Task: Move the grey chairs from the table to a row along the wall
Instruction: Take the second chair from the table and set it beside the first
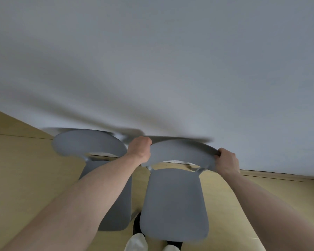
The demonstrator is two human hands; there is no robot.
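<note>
Chairs number two: both are grey, with moulded plastic seats and curved backrests, standing side by side on the pale yellow-beige floor (22,178) with their backs toward the plain white wall (170,60). The nearer grey chair (174,205) is sitting to the right, and the second grey chair (87,144) is sitting just beside it to the left, only a narrow strip of floor showing between the seats. Two bare hands are working on the nearer chair. The left hand (140,149) is curling over the left end of its backrest, and the right hand (227,160) is gripping the right end, fingers wrapped round the edge. Both backrests are lying close to the line where wall meets floor; whether either is touching the wall cannot be told, as the picture is blurred there. Open floor is stretching away to the left of the second chair and to the right of the held one. Two white-trousered legs (137,241) are showing at the bottom edge, beside the held chair's front rim.
</note>
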